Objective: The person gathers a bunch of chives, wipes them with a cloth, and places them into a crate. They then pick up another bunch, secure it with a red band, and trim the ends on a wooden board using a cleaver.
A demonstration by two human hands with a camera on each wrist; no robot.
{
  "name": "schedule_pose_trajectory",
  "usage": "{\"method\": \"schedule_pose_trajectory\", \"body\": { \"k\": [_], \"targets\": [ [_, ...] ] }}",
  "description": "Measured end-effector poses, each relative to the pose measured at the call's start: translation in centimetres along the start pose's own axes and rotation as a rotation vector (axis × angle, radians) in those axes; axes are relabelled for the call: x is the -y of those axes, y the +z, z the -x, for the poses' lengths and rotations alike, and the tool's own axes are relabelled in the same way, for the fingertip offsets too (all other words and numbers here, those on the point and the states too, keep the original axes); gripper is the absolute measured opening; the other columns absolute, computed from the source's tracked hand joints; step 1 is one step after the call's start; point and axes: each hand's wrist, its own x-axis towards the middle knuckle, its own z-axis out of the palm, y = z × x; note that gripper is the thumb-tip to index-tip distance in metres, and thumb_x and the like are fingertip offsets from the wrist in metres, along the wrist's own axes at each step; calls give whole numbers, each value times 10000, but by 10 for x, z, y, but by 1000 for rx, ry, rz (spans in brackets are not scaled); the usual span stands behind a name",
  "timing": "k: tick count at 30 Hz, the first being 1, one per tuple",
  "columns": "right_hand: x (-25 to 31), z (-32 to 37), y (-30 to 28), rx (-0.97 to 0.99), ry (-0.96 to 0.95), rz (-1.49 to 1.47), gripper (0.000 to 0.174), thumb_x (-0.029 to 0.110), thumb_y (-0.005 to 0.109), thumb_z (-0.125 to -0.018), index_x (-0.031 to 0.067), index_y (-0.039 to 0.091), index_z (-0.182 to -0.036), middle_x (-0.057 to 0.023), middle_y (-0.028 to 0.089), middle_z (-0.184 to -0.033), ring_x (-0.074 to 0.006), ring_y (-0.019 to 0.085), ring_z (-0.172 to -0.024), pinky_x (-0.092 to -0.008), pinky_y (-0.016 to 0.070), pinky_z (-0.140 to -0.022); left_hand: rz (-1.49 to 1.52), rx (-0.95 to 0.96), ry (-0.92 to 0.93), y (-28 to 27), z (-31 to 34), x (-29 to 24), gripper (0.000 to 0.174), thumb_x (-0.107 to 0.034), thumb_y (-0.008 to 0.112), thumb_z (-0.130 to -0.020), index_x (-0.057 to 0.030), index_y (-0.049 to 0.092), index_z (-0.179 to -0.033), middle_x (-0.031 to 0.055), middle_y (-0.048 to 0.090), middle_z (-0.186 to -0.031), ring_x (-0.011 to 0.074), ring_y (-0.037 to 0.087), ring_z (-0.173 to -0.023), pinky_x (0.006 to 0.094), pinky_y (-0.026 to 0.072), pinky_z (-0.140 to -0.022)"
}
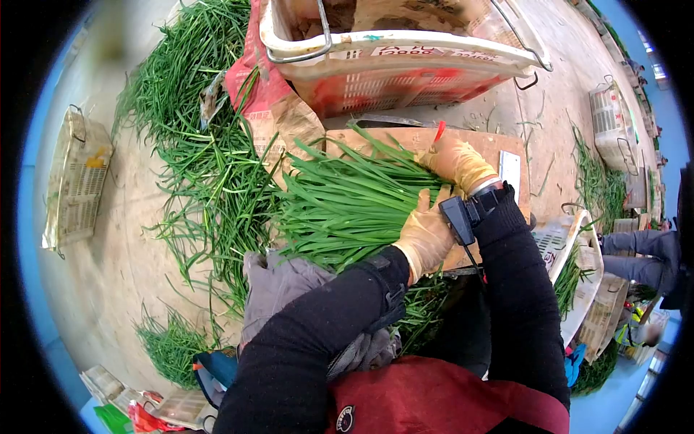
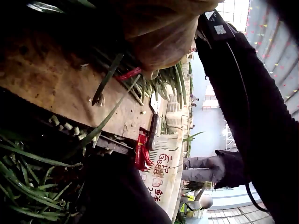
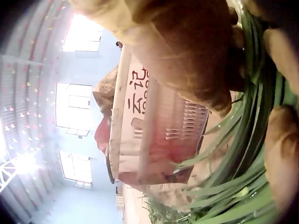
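A fanned bundle of long green chives point(image 1: 354, 195) lies across a brown board, its leaf ends pointing left. My left hand point(image 1: 428, 235), in a pale yellowish glove, grips the near side of the bundle close to its stem end. On the far side my right hand point(image 1: 463, 165), gloved alike, holds the same stems with curled fingers. A short red strip point(image 1: 439, 131) sticks up by the right hand's fingers; the left wrist view has the red strip point(image 2: 130, 73) against the stems. In the right wrist view the leaves point(image 3: 252, 107) run between gloved fingers.
Beyond the board point(image 1: 499, 148) stands a big white crate point(image 1: 412, 54) with metal handles. Loose chives point(image 1: 210, 166) are heaped along the left. A white-edged ruler-like piece point(image 1: 509, 172) lies on the board's right end. Another white crate point(image 1: 578, 267) sits at my right, near a person's legs point(image 1: 636, 253).
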Motion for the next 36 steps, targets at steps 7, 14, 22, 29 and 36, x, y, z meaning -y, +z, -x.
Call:
{"method": "schedule_pose_trajectory", "body": {
  "k": [7, 14, 22, 29, 36],
  "targets": [
    [-33, -11, 23, -419, -140, -280, 367, 357, 695, -872, 0, 717, -956, -215, 714, -910, -328, 690, -820, -395, 518, -762, -66, 43, -7, -24, 3, -6, 601, -258, 651, -809, -171, 532, -1391, 117, 451, -1478, 355, 293, -1436, 606, 210, -1111],
    [-48, 44, 3, -152, -82, -201, 214, 202, 673, -854, 11, 736, -926, -151, 719, -786, -232, 695, -728, -360, 530, -687, -48, -146, -37, -7, 2, -7, 1043, -292, 810, -644, -38, 293, -1512, 174, 425, -1485, 333, 320, -1429, 540, 270, -1093],
    [-26, 40, 4, -91, -17, 11, 313, 347, 570, -892, 155, 743, -1069, -210, 702, -997, -370, 671, -978, -443, 519, -887, -48, 102, -11, -27, 4, -8, 740, -221, 579, -877, -53, 277, -1532, 155, 337, -1555, 350, 244, -1472, 584, 256, -1125],
    [-33, 32, 16, -137, -115, 35, 312, 344, 568, -899, 156, 741, -1078, -198, 707, -998, -363, 675, -981, -446, 517, -893, -13, 83, -5, -21, 6, -8, 675, -243, 583, -871, -104, 384, -1501, 126, 392, -1525, 327, 218, -1479, 598, 193, -1146],
    [-3, 31, 14, -169, -41, 111, 420, 434, 624, -899, 32, 730, -961, -229, 701, -908, -379, 684, -896, -450, 530, -809, 10, -289, 25, 6, 7, -3, 571, -365, 612, -813, -235, 538, -1364, 50, 533, -1396, 305, 359, -1390, 617, 187, -1129]
  ]
}}
